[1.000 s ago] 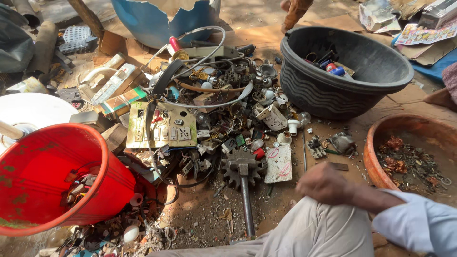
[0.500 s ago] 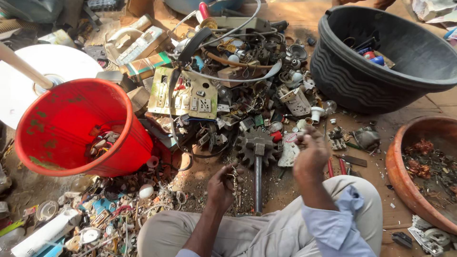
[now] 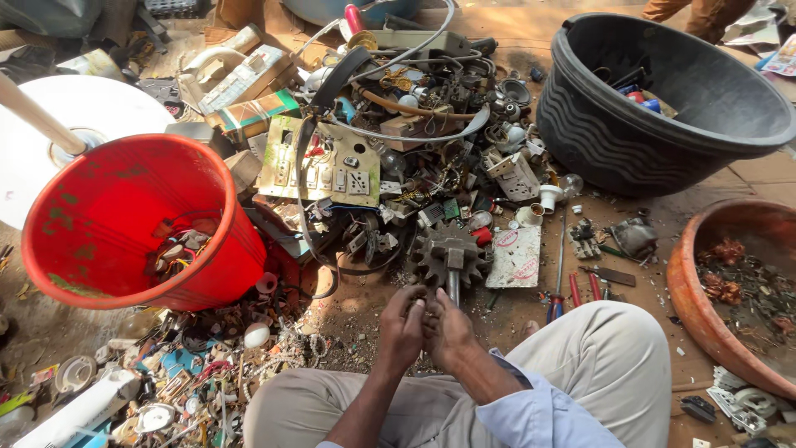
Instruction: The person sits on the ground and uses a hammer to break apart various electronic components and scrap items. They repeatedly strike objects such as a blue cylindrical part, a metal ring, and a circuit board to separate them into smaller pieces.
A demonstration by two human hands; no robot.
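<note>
**Hands meet over a scrap heap**

Between your knees, on bare dirt, your left hand [image 3: 404,325] and right hand [image 3: 448,328] press together, fingers curled inward around something too small to make out; whether either hand truly grips it, you cannot tell from this angle; the fingertips sit at the lower end of a steel shaft that runs up to a toothed gear wheel [image 3: 448,251] lying flat on the ground just ahead of you.

To your left a red plastic bucket [image 3: 124,216] leans tilted toward you, a few bits of scrap at its bottom; behind it rests a white disc [image 3: 91,112] with a pale stick across it. Beyond the gear, a beige switch panel [image 3: 322,170] lies on a tangle of cables, sockets and metal parts. At far right stands a black ribbed tub [image 3: 630,124], and nearer you a terracotta bowl [image 3: 705,307] holds copper-coloured scraps. Beside the gear, a white card [image 3: 516,257] lies flat; red-handled screwdrivers [image 3: 572,290] lie just right of it.
</note>
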